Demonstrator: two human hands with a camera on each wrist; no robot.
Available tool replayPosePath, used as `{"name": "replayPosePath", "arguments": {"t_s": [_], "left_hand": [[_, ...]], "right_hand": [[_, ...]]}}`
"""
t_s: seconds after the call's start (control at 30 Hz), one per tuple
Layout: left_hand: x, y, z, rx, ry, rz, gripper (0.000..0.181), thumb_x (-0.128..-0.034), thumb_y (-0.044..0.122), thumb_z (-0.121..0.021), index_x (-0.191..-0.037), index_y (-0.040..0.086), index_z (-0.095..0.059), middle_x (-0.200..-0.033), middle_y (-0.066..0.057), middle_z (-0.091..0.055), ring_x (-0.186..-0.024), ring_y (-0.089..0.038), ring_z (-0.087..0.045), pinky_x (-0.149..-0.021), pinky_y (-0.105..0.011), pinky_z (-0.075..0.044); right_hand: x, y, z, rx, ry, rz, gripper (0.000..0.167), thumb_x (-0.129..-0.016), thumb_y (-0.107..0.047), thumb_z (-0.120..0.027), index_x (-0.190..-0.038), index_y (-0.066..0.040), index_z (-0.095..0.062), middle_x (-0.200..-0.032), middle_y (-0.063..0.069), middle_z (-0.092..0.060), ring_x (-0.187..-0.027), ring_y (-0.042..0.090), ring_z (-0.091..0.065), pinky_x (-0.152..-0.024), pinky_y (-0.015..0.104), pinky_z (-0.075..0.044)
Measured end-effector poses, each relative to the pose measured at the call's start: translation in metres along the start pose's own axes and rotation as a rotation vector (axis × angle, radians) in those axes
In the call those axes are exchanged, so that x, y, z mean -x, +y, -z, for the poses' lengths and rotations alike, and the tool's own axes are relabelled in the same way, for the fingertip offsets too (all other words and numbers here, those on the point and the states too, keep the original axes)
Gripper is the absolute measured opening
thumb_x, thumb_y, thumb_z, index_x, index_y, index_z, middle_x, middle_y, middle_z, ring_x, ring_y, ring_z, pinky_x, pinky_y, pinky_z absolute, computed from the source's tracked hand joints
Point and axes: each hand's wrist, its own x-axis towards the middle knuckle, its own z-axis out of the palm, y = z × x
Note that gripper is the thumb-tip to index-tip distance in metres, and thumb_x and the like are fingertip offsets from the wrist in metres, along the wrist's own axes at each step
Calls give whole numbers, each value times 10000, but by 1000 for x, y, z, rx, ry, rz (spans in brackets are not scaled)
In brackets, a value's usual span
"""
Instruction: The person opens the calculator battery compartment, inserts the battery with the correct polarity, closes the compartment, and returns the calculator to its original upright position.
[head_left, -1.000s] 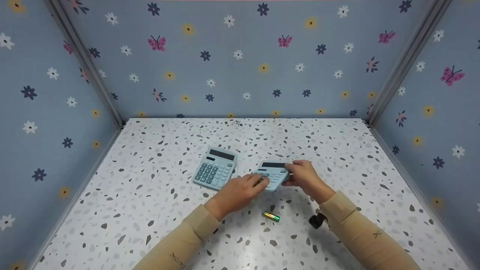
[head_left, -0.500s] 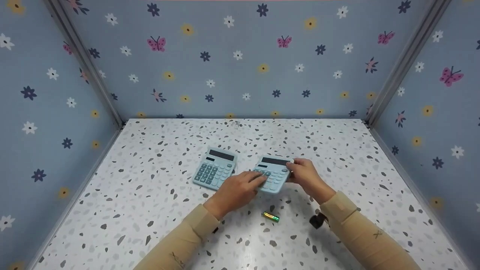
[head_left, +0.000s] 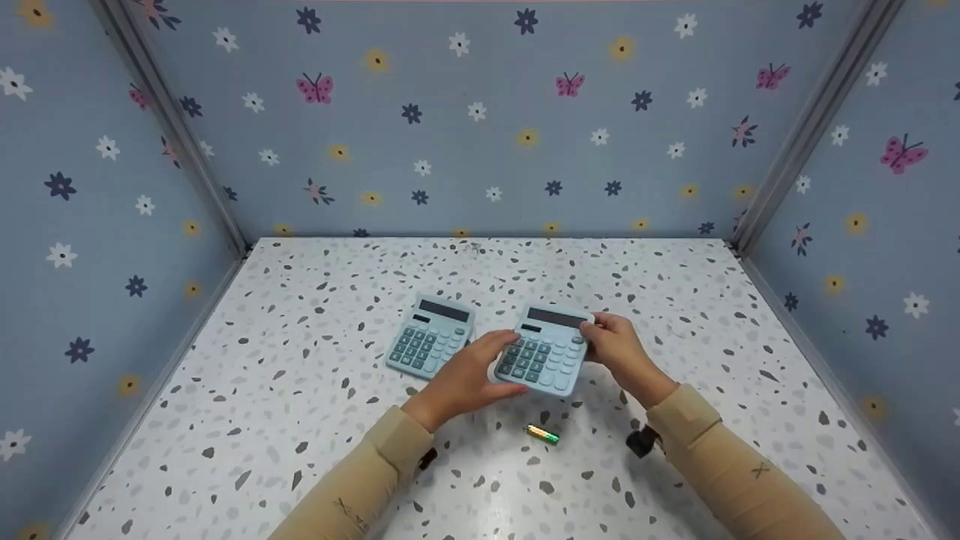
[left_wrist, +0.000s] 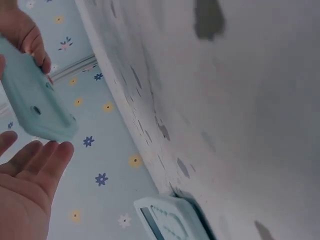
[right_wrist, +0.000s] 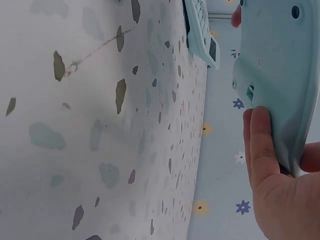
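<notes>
A light-blue calculator (head_left: 551,349) is raised off the table, keys up, and my right hand (head_left: 621,351) pinches its upper right edge. The right wrist view shows this calculator's underside (right_wrist: 282,60), with fingers of my right hand (right_wrist: 282,195) beneath it. My left hand (head_left: 463,379) is at its left edge, thumb and fingers spread apart. In the left wrist view those straight fingers (left_wrist: 45,162) reach to the casing; whether they touch it is unclear. A second light-blue calculator (head_left: 431,337) lies on the table to the left, partly behind my left hand.
A small shiny green-and-gold battery (head_left: 542,433) lies on the speckled white table (head_left: 337,450), nearer me than the calculators. Blue flower-patterned walls (head_left: 480,135) stand at the back and both sides. Black wrist gear (head_left: 641,441) hangs under the right sleeve.
The held calculator has tilted so its keys face me more fully. My left fingers have moved off its keys to its left edge and spread. The second calculator and battery stay put.
</notes>
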Motion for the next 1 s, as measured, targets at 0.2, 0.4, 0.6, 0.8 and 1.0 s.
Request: {"name": "replayPosePath", "arguments": {"t_s": [0.2, 0.4, 0.6, 0.8, 1.0], "left_hand": [[-1, 0, -2, 225, -52, 185, 917, -926, 312, -889, -1647, 23, -402, -1656, -178, -488, -1396, -360, -620, -1144, -477, -569], [-3, -1, -7, 330, -60, 315, 1033, -886, 284, -924, -1681, 5, -328, -1556, -171, -573, -1295, -312, -660, -1084, -452, -595], [-6, 0, -10, 306, -40, 341, 973, -861, 245, -937, -1638, -17, -413, -1333, -104, -686, -1063, -197, -694, -910, -329, -634], [-6, -2, -14, 286, -26, 330, 941, -860, 175, -926, -1620, -59, -423, -1235, -86, -713, -964, -142, -680, -829, -258, -621], [-6, -1, -15, 295, -1, 361, 935, -871, 149, -912, -1628, -65, -406, -1265, -95, -692, -935, -131, -644, -791, -245, -593]], "right_hand": [[-4, 2, 4, 5, -18, 9, 395, -1141, -109, -480, -1457, 119, -549, -1093, 78, -738, -893, 85, -733, -798, 236, -654], [-9, 2, 9, 7, -46, 28, 385, -1146, -110, -470, -1456, 99, -562, -1099, 58, -746, -907, 87, -728, -808, 233, -650], [-15, 3, 10, 19, -64, 50, 387, -1146, -110, -471, -1468, 81, -565, -1160, 76, -735, -955, 104, -724, -841, 241, -650], [-19, 3, 6, 33, -67, 48, 378, -1147, -138, -483, -1456, 55, -586, -1204, 105, -720, -993, 128, -717, -867, 250, -651], [-19, -1, 0, -23, -10, 11, 312, -1135, -154, -539, -1383, 30, -588, -1119, 68, -678, -924, 118, -693, -804, 238, -637]]}}
